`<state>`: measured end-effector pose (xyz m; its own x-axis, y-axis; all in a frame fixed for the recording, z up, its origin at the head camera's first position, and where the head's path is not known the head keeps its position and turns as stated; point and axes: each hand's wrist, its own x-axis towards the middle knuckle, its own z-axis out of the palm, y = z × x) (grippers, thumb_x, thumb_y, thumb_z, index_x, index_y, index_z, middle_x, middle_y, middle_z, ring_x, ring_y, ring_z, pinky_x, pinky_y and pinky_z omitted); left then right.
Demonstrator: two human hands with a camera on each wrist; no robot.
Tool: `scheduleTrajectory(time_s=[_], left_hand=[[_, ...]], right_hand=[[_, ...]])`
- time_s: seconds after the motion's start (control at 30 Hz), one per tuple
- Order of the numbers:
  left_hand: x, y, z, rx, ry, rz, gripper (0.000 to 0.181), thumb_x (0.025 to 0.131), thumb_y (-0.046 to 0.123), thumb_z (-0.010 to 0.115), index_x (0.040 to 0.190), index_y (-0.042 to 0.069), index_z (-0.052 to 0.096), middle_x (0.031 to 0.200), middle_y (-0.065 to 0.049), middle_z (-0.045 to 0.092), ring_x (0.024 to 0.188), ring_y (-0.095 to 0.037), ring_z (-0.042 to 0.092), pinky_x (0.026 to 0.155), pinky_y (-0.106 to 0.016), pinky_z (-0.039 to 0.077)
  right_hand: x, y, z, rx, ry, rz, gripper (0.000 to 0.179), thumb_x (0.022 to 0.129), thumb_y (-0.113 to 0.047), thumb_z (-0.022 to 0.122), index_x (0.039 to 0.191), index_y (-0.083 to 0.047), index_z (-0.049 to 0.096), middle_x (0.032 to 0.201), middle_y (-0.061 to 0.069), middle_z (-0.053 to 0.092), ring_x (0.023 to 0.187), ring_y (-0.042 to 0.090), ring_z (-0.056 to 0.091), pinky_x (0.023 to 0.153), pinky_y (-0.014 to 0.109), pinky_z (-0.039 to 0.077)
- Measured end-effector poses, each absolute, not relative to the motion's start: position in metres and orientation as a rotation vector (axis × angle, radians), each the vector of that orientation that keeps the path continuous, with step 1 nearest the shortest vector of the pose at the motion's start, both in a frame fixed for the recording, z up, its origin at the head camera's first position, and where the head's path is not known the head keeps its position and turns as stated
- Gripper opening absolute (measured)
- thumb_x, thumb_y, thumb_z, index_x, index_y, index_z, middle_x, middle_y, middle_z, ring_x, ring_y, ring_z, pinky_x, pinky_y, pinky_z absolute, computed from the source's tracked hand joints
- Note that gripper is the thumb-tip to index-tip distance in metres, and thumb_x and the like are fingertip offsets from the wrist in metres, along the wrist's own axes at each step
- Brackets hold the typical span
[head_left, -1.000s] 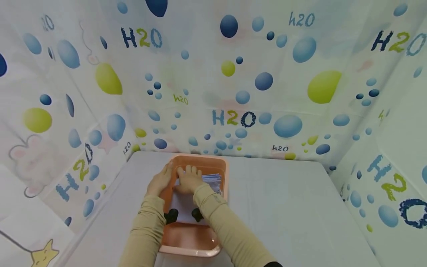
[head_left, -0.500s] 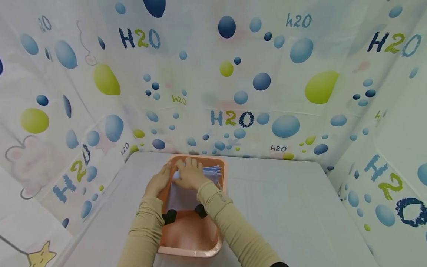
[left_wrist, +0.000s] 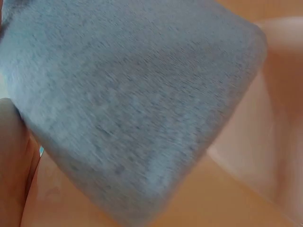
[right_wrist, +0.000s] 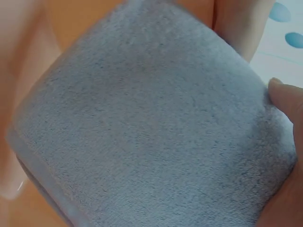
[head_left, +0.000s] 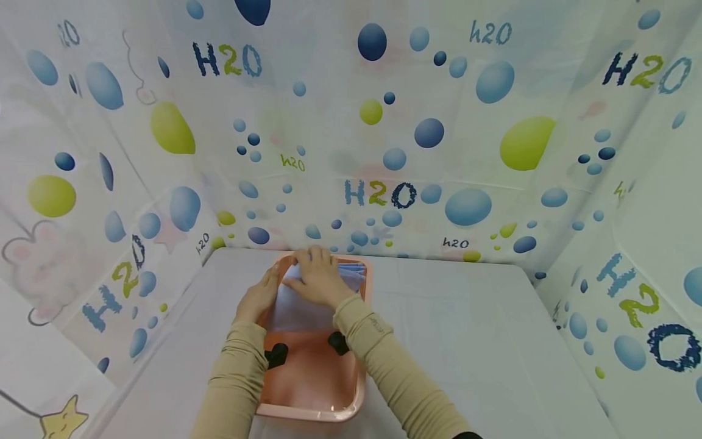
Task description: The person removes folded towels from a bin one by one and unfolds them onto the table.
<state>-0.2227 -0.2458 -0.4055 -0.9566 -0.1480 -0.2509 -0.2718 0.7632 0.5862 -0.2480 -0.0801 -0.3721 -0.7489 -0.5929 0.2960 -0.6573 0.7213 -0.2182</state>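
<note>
A folded light blue-grey towel [head_left: 296, 311] stands tilted in the far half of an orange-pink plastic basin [head_left: 312, 378]. My right hand [head_left: 318, 277] holds it by its upper edge, with the thumb on the near face and the fingers over the top. In the right wrist view the thumb [right_wrist: 286, 97] lies along the plush fabric [right_wrist: 151, 123]. My left hand [head_left: 259, 297] rests at the basin's left rim, its fingers extended forward beside the towel. Fluffy cloth [left_wrist: 142, 94] fills most of the left wrist view. Layered folds [head_left: 353, 269] show behind my right hand.
The basin stands on a white table [head_left: 450, 341], near its back edge. A white curtain [head_left: 329, 134] printed with bubbles and H2O lettering surrounds the table at the back and sides. Black wrist-camera mounts [head_left: 276, 355] hang below both wrists, over the basin.
My right hand has moved up and away toward the basin's far end, bringing the towel along. More of the basin's near floor shows now. My left hand has stayed at the rim.
</note>
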Motion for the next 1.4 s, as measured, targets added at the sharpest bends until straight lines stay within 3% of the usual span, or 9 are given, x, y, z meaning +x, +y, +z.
scheduleTrajectory(time_s=[0.23, 0.5, 0.9, 1.17, 1.4], left_hand=[[-0.222, -0.245, -0.407, -0.319, 2.754, 0.969, 0.078, 0.092, 0.063, -0.004, 0.151, 0.012, 0.004, 0.145, -0.035, 0.026, 0.127, -0.056, 0.032, 0.102, -0.064, 0.029], [-0.223, -0.247, -0.406, -0.310, 2.781, 0.981, 0.076, 0.092, 0.063, -0.004, 0.151, 0.017, 0.008, 0.150, -0.025, 0.025, 0.131, -0.052, 0.029, 0.107, -0.062, 0.024], [-0.221, -0.249, -0.404, -0.293, 2.765, 0.997, 0.076, 0.092, 0.063, -0.004, 0.151, 0.015, 0.005, 0.150, -0.026, 0.023, 0.130, -0.053, 0.030, 0.106, -0.063, 0.025], [-0.215, -0.250, -0.405, -0.269, 2.780, 1.056, 0.071, 0.096, 0.059, 0.005, 0.151, 0.015, 0.010, 0.146, -0.031, 0.028, 0.126, -0.053, 0.037, 0.100, -0.061, 0.034], [-0.212, -0.246, -0.404, -0.279, 2.857, 0.900, 0.058, 0.101, 0.043, 0.015, 0.150, 0.011, 0.017, 0.138, -0.034, 0.039, 0.119, -0.053, 0.045, 0.094, -0.061, 0.040]], right_hand=[[-0.252, -0.072, -0.373, 0.953, -2.634, 0.622, 0.039, 0.091, -0.050, 0.051, 0.112, -0.018, 0.043, 0.102, 0.004, 0.040, 0.087, 0.019, 0.034, 0.071, 0.029, 0.023], [-0.263, -0.061, -0.371, 0.935, -2.500, 0.663, 0.038, 0.091, -0.048, 0.053, 0.107, -0.016, 0.041, 0.099, 0.005, 0.037, 0.086, 0.020, 0.031, 0.073, 0.030, 0.019], [-0.268, -0.052, -0.352, 0.931, -2.329, 0.663, 0.036, 0.090, -0.044, 0.056, 0.103, -0.016, 0.039, 0.094, 0.005, 0.033, 0.082, 0.020, 0.028, 0.072, 0.032, 0.021], [-0.266, -0.047, -0.336, 0.915, -2.285, 0.716, 0.037, 0.090, -0.043, 0.056, 0.103, -0.014, 0.036, 0.095, 0.006, 0.032, 0.084, 0.022, 0.027, 0.073, 0.034, 0.019], [-0.265, -0.042, -0.325, 0.934, -2.191, 0.722, 0.046, 0.092, -0.058, 0.033, 0.103, -0.013, 0.032, 0.097, 0.008, 0.031, 0.085, 0.023, 0.027, 0.072, 0.036, 0.018]])
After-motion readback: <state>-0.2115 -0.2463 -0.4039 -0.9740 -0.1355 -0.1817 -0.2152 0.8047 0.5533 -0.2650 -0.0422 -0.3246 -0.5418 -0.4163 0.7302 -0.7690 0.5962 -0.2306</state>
